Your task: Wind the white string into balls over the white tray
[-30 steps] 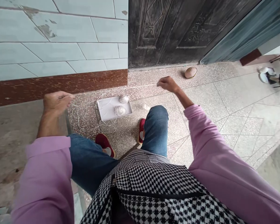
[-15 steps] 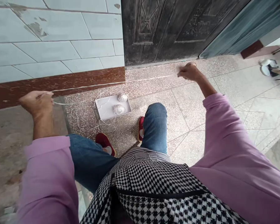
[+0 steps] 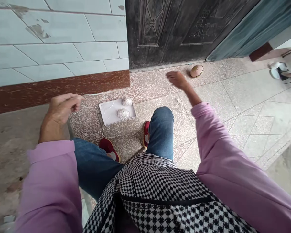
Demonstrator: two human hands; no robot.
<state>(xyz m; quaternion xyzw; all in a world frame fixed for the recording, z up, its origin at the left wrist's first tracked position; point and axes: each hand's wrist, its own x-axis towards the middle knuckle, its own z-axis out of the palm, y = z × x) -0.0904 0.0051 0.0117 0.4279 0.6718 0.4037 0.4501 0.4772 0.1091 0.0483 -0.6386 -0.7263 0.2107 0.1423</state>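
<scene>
White string [image 3: 94, 94] is running slack now instead of stretched, as both hands are sitting closer together than half a second ago. That is likely meaning a pull is easing off. Left of centre, the left hand [image 3: 60, 108] is pressing thumb and forefinger together, apparently pinching the strand; more string is lying looped on the floor just beside. Mid-frame, a shallow white tray [image 3: 108, 113] is holding two string balls, the larger one [image 3: 123, 113] nearer the person, the smaller one [image 3: 127, 102] behind. Right of centre, the right hand [image 3: 176, 79] is blurring, fingers bending; no telling what they are pinching. Below it a loose tangle [image 3: 179, 103] is showing. Just beyond that hand a pinkish round object [image 3: 196, 71] is resting, uncovered again.

Surface and room: bare concrete [image 3: 12, 136] is filling the left side, speckled stone floor [image 3: 208, 97] is spreading rightward. Pale tiled wall [image 3: 58, 27] is standing upper left, dark panelled door [image 3: 172, 32] upper middle, teal curtain [image 3: 237, 32] hanging upper right.
</scene>
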